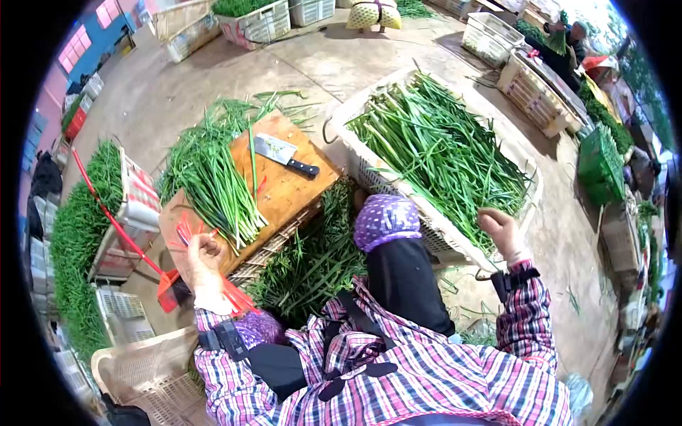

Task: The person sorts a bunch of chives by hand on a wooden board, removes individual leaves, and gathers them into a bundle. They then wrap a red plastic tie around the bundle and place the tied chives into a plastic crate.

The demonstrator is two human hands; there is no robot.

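Observation:
My left hand (202, 264) is closed around a bundle of red plastic ties (238, 297), whose ends stick out above and below the fingers. It is at the near left corner of a wooden cutting board (302, 142). On the board lies a bunch of garlic chives (224, 188), pale stem ends toward me. A cleaver (275, 149) with a black handle rests beside the bunch. My right hand (503, 233), fingers curled with nothing visible in them, is above the near right corner of a white plastic crate (419, 202). Loose garlic chives (444, 153) fill that crate.
Dark green trimmings (312, 263) lie between my knees below the board. To the left are a red-handled dustpan (169, 287), crates of greens (85, 213) and a beige basket (153, 383). Another person (568, 50) works at the far right near a green crate (600, 165).

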